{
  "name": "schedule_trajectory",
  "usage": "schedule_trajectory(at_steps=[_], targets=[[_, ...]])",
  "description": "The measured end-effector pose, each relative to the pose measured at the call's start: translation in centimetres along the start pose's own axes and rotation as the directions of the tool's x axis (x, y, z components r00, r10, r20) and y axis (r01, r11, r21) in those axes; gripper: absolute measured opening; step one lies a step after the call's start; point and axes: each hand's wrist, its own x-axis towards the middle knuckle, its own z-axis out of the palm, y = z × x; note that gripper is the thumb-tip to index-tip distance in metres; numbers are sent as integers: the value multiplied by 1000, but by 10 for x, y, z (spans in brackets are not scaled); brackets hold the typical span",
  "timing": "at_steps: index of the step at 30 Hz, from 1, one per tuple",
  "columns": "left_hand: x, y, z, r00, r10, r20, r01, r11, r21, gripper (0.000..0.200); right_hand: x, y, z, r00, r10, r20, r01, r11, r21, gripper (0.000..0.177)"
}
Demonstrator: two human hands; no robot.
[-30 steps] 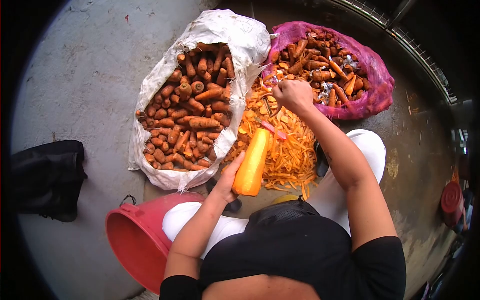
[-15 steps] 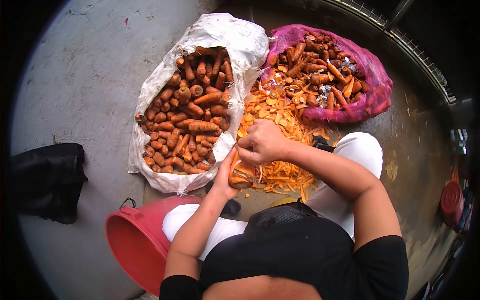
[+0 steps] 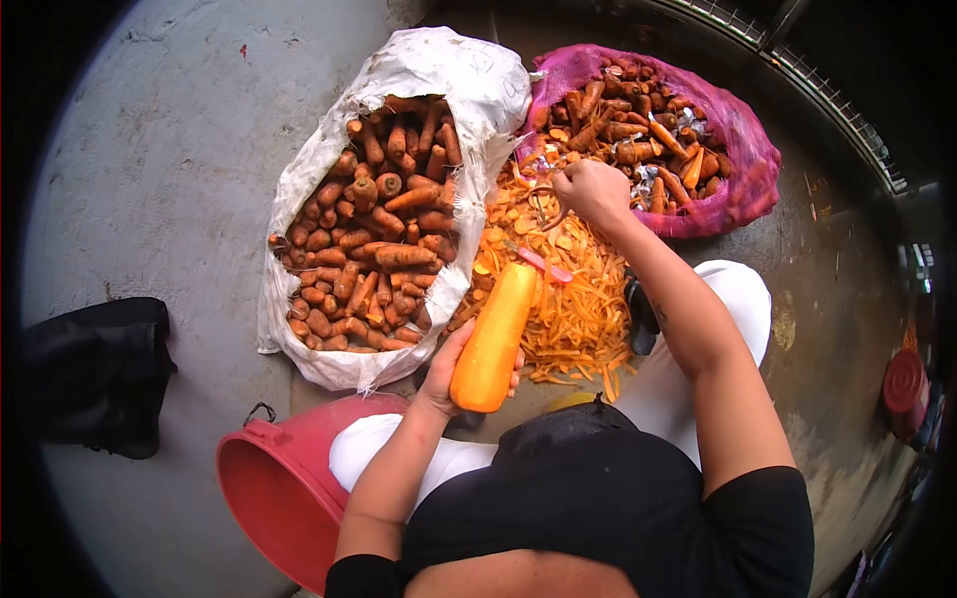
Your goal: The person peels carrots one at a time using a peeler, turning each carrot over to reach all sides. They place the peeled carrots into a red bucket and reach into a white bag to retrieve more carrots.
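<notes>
A large peeled orange carrot (image 3: pixel 491 344) lies in my left hand (image 3: pixel 449 367), whose fingers wrap round its lower end. My right hand (image 3: pixel 590 191) is closed in a fist above the peel pile, near the pink sack; a thin curled brown strip (image 3: pixel 546 207) hangs beside its fingers, and what the fingers hold is hidden. A peeler with a pink handle (image 3: pixel 545 265) appears just past the carrot's upper end, over the heap of orange peels (image 3: pixel 578 329).
An open white sack (image 3: pixel 299 189) of unpeeled carrots lies at left, a pink mesh sack (image 3: pixel 753 164) of carrots and scraps at upper right. A red bucket (image 3: pixel 299 448) lies tipped at lower left. Black cloth (image 3: pixel 100 374) is at far left, a red object (image 3: pixel 905 384) far right.
My right hand has moved up and away from the carrot, towards the pink sack. The carrot now shows its peeled length, and the pink-handled peeler has come into view.
</notes>
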Motion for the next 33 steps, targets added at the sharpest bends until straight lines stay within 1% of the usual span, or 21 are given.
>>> schedule_trajectory(at_steps=[3, 4, 7, 9, 11, 12, 13, 15, 16, 17, 18, 19, 21, 23, 24, 25, 28, 30, 32, 33], targets=[[5, -1, 0, 982, 171, 83, -161, 980, -116, 62, -8, -15, -3, 997, 32, 74, -47, 976, 212, 32], [6, 1, 0, 980, 188, 58, -180, 976, -120, 62, -10, -20, -7, 989, 15, 146, -57, 956, 288, 33], [11, 7, 2, 977, 211, -13, -211, 970, -118, 65, -10, -30, -4, 980, -45, 193, -42, 905, 424, 34], [10, 12, 6, 979, 195, -55, -200, 974, -110, 66, -12, -35, -3, 979, -108, 172, 12, 876, 482, 34], [12, 14, 2, 979, 196, 47, -188, 973, -135, 65, -18, -41, -8, 972, -173, 158, 70, 858, 509, 34], [12, 14, -1, 976, 196, 97, -181, 972, -148, 64, -22, -43, -10, 965, -238, 110, 142, 829, 541, 34], [13, 14, -8, 978, 179, 105, -164, 978, -132, 62, -29, -46, -12, 956, -284, 72, 198, 806, 558, 39], [14, 12, -20, 982, 145, 122, -132, 986, -103, 58, -49, -55, -14, 919, -393, -36, 350, 770, 534, 35], [16, 12, -10, 992, 128, -24, -130, 984, -124, 56, -56, -58, -11, 818, -547, -178, 565, 705, 429, 32], [19, 12, 1, 980, 105, -169, -131, 981, -145, 55, -64, -61, -7, 668, -684, -293, 744, 601, 292, 30], [21, 11, 8, 947, 78, -311, -135, 977, -167, 54, -79, -68, -10, 609, -729, -313, 793, 546, 271, 28], [21, 11, 5, 964, 72, -255, -116, 980, -160, 52, -88, -72, -8, 548, -769, -328, 834, 472, 286, 27], [24, 7, -6, 988, 61, -144, -81, 987, -141, 50, -100, -75, -1, 510, -802, -311, 853, 425, 303, 26], [24, 4, -14, 992, 58, -116, -75, 986, -148, 50, -100, -74, 3, 480, -825, -298, 868, 398, 296, 26], [25, 4, -14, 991, 50, -120, -70, 983, -170, 50, -100, -73, 3, 463, -836, -293, 877, 384, 290, 26], [26, 3, -12, 992, 41, -123, -64, 980, -190, 50, -101, -73, 2, 473, -832, -290, 872, 394, 290, 27], [28, 4, -4, 963, 45, -266, -64, 996, -64, 55, -101, -71, 1, 498, -816, -295, 860, 422, 286, 27], [29, 5, -2, 970, 52, -238, -72, 995, -72, 54, -97, -69, 6, 506, -801, -321, 858, 430, 281, 27], [29, 8, 3, 976, 78, -201, -91, 994, -55, 54, -94, -67, 8, 528, -793, -303, 845, 456, 277, 27], [29, 10, 4, 971, 89, -220, -103, 993, -53, 53, -92, -67, 9, 537, -790, -297, 840, 468, 275, 26]])
